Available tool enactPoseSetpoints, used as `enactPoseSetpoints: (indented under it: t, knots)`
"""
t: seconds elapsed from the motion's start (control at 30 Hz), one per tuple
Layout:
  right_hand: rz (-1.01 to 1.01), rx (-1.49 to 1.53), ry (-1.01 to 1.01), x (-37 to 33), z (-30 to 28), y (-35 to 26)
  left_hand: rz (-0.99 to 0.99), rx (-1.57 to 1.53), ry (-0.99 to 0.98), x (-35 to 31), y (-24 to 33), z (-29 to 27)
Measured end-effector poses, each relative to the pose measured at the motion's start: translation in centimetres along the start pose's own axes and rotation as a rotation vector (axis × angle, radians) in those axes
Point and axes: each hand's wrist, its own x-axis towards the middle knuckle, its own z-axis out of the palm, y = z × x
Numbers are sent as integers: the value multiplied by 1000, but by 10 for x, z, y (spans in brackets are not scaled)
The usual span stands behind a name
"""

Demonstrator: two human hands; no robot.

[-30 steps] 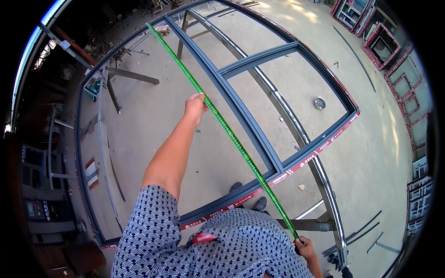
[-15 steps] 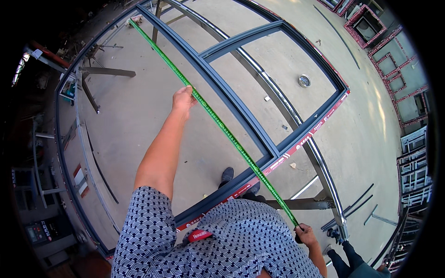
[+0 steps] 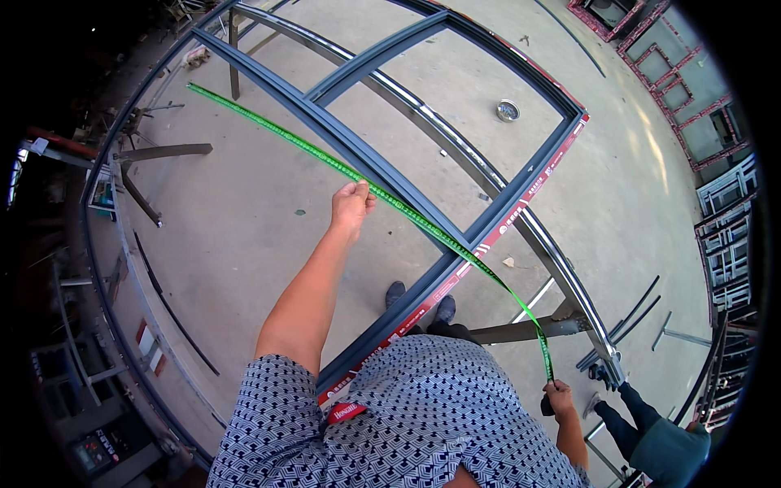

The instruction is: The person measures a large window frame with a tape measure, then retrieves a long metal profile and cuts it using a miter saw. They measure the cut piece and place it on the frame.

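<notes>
A long green tape measure blade [image 3: 281, 133] stretches slantwise over a dark grey metal window frame [image 3: 389, 180]. My left hand [image 3: 351, 208] pinches the blade beside the frame's middle bar, and the blade's free end hangs over the open part of the frame at the far left. From the frame's near edge, covered with red and white film, the blade sags and bends down toward my right hand [image 3: 560, 398]. That hand grips the dark case [image 3: 547, 405] of the tape measure, low on the right, outside the frame.
A steel support rail [image 3: 439, 118] runs beneath the frame. A round tin [image 3: 508, 111] sits on the floor inside a frame opening. Another person [image 3: 663, 443] stands at the lower right. Further frames [image 3: 728, 211] lean along the right side. Loose bars [image 3: 622, 325] lie nearby.
The blade's far end has come away from the frame's far side and swung nearer. Its near stretch, straight before, now sags. My left hand has shifted right and nearer.
</notes>
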Motion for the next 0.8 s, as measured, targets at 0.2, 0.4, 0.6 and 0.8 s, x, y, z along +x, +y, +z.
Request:
enactPoseSetpoints:
  t: [0.2,0.4,0.6,0.8]
  knots:
    - [160,91,131,-27,-27,61,-85,36,-95,-43,-40,93]
    - [289,217,228,-63,-50,138,-163,-56,-266,-69,-73,155]
    - [89,40,254,-74,-55,207,-241,-40,-327,-104,-90,186]
    - [82,16,257,-62,-51,226,-291,39,-454,-136,-104,200]
